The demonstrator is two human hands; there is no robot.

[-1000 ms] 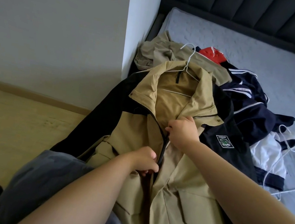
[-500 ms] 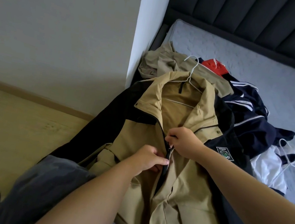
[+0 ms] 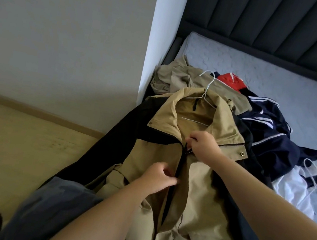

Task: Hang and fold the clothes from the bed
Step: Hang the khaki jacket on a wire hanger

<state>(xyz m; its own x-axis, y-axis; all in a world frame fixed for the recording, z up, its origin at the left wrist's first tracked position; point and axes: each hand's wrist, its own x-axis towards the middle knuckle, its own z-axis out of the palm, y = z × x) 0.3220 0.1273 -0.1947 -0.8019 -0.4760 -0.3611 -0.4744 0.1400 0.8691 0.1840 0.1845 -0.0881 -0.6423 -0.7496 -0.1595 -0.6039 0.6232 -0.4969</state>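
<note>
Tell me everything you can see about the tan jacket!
The tan jacket looks like smooth woven cloth, with black sleeves, a wide open collar and a brass snap. It lies face up on the edge of the bed, with a white wire hanger inside its shoulders. A black zipper runs down the front. The right hand pinches the zipper near the collar; the left hand pinches the front lower down.

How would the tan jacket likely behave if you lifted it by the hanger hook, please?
Probably floppy: the tan jacket lies creased over the pile. The white hanger inside its collar should hold the shoulders, while sleeves likely dangle. It looks bulky, perhaps heavy for thin wire.
</note>
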